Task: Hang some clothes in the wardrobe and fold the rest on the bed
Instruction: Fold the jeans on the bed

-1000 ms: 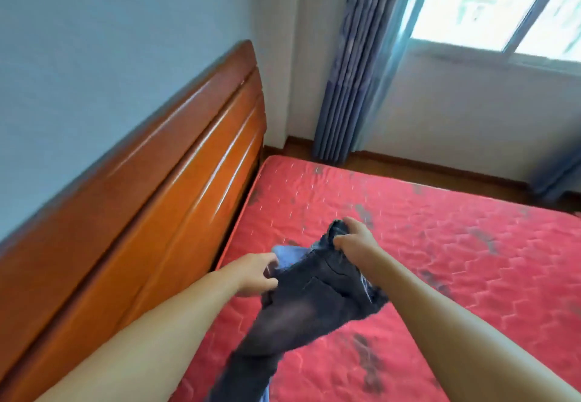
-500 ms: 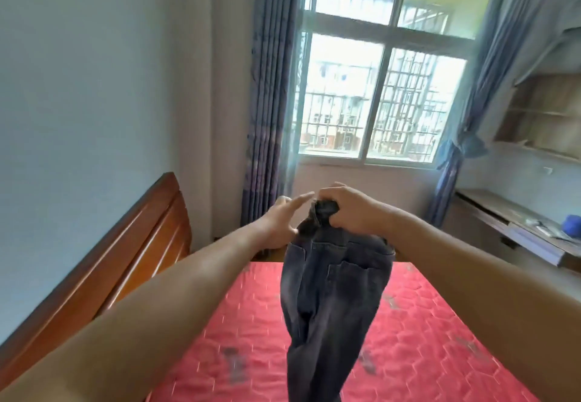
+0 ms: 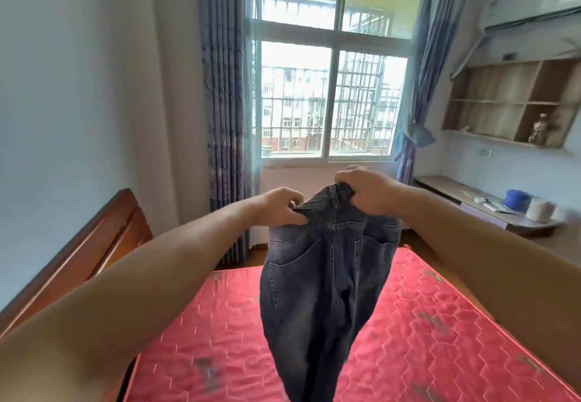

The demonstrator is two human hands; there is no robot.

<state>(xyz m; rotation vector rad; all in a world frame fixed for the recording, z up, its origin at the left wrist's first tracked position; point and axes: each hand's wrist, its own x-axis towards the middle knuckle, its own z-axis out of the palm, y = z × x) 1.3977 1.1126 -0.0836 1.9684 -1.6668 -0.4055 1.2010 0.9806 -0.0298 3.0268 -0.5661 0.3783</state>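
Fingers (image 3: 294, 213) of the left hand (image 3: 278, 206) pinch the jeans' (image 3: 327, 279) waistband at its 9 o'clock end; the right hand (image 3: 366, 192) is clenched on the 1 o'clock end. Both legs hang above the red bed (image 3: 440, 323), headboard (image 3: 103, 244) at 9 o'clock.

1. Window (image 3: 330, 93): barred, set in the far wall; apartment blocks visible beyond.
2. Curtains: patterned blue-purple panel (image 3: 224, 112) left of the window; plain blue panel (image 3: 418, 87) right, gathered low.
3. Air conditioner (image 3: 531, 5): white, mounted high on the right wall.
4. Wall shelf (image 3: 509, 102): open wooden compartments; small figurine (image 3: 538, 128) in the lower right one.
5. Surface (image 3: 465, 197): along the right wall, carrying a blue round object (image 3: 518, 199) beside a white one (image 3: 540, 208).
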